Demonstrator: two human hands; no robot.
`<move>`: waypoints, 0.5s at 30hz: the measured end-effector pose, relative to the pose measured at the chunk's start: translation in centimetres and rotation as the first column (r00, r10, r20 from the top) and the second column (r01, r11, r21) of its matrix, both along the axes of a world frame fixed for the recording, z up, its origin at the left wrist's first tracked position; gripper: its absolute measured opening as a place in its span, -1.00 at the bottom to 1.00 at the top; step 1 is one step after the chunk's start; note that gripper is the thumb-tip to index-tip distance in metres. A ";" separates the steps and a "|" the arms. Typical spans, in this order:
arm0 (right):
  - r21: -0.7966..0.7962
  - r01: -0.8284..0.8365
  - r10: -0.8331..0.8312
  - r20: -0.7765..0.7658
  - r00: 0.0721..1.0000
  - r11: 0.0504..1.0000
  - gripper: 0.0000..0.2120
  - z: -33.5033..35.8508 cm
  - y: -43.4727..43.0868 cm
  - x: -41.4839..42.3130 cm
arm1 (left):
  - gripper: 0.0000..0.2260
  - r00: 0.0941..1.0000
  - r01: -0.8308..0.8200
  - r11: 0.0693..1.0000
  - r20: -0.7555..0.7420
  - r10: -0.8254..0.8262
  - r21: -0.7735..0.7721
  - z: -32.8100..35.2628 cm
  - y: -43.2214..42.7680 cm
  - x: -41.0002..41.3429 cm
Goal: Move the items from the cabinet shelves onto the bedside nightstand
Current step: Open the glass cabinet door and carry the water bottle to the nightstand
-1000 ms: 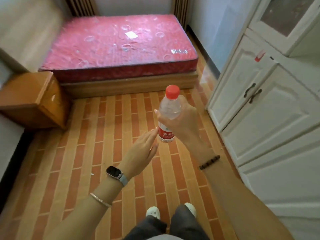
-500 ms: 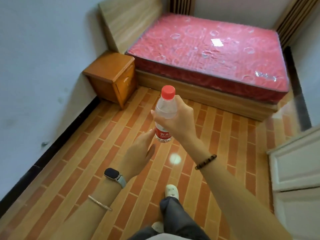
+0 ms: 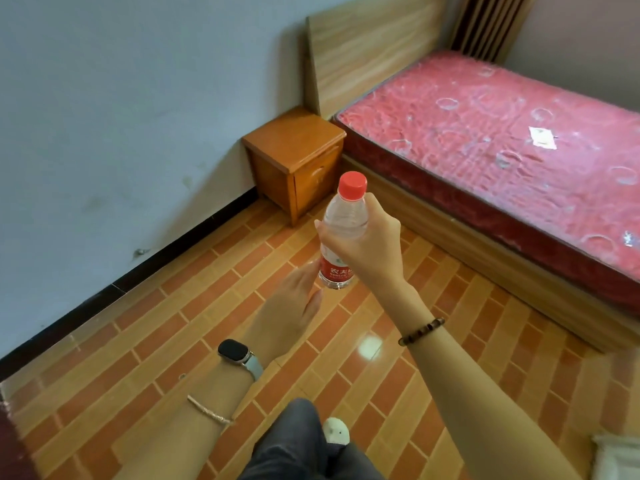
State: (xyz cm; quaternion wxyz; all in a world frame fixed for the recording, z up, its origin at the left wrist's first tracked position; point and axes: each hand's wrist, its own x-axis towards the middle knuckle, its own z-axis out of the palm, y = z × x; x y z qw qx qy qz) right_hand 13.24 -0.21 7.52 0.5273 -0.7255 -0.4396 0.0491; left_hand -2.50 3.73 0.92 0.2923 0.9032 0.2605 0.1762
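1. right hand (image 3: pixel 369 247) wraps the water bottle (image 3: pixel 341 233): clear, red cap, red label, upright in mid-air.
2. left hand (image 3: pixel 289 306) open, fingers loose, just below it.
3. nightstand (image 3: pixel 294 147) ahead, well apart.

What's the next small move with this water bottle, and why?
Probably step toward the wooden nightstand and carry the water bottle over its top. The right hand grips the bottle upright above the tiled floor, short of the nightstand; the left hand is open below it.
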 end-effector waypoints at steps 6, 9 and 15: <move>-0.013 -0.029 0.029 0.005 1.000 1.000 -0.48 -1.3 6.0 3.7 | -0.54 1.000 -0.004 0.999 -0.005 0.004 -0.051 -1.3 5.3 3.5; -0.031 -0.035 0.035 -0.006 0.999 0.999 -0.48 -1.9 9.8 5.7 | -0.54 1.000 -0.011 0.998 -0.021 0.010 -0.063 -1.9 9.1 5.5; -0.015 -0.034 0.034 -0.004 0.999 0.999 -0.47 -1.2 17.7 10.0 | -0.57 1.000 -0.009 0.999 -0.008 0.009 -0.031 -1.9 17.5 10.1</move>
